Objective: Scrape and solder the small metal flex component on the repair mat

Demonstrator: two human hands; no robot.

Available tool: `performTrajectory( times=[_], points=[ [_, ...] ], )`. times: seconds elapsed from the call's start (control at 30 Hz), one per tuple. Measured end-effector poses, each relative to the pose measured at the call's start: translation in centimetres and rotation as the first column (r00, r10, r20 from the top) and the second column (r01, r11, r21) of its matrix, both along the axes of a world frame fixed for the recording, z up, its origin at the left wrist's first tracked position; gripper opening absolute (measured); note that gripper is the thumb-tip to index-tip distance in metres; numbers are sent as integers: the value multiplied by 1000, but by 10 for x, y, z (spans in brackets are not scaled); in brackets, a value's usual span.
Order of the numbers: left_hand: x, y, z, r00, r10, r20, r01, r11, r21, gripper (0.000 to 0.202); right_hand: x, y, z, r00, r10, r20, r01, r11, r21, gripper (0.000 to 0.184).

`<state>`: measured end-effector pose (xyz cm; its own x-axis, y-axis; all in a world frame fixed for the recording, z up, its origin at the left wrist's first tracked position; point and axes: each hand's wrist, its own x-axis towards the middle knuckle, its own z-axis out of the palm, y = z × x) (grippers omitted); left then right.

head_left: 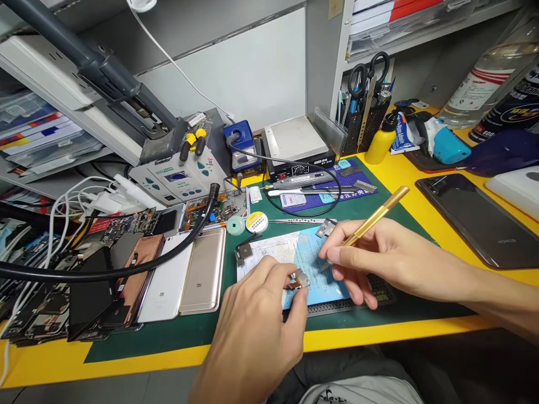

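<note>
— Pinched what?
— Pinched a small circuit part in the left hand, over the blue-and-white sheet; gripped a gold tool in the right hand.
— Risked what?
— Probably risked tearing the coppery strip (seemingly thin) by pressing too hard.

- Here we are at a yellow desk, its near edge sweeping right across below us.
- We've got a dark green mat spread over much of that top.
- Straight ahead, we face a white panel in a grey surround, and a grey upright stands to its right.
- Up on our right, there's a pale shelf; on our left, another shelf unit leans into view at a slant.
- Bright light on the panel, deep shadow under the desk, and we catch grey floor bottom left.
</note>
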<state>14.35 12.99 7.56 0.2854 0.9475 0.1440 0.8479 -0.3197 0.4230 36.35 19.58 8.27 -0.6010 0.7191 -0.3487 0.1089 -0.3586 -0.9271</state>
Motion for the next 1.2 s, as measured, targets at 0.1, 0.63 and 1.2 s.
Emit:
performTrajectory(
  times=[0.1, 0.63, 1.2],
  points=[
    [-3, -1, -3, 1000, -12, 27, 13, 1000, -14, 16, 1, 2, 0, 1000, 24, 13, -24, 999, 22, 44],
    [-3, 6, -7, 997, 6, 73, -13, 995, 98, 15, -4, 10, 11, 982, 133, 134, -147, 984, 102, 34],
    [-6, 7, -14, 996, 25, 81, -32, 996, 87, 18, -18, 6, -1, 993, 42, 110, -51, 995, 81, 30]
  ],
)
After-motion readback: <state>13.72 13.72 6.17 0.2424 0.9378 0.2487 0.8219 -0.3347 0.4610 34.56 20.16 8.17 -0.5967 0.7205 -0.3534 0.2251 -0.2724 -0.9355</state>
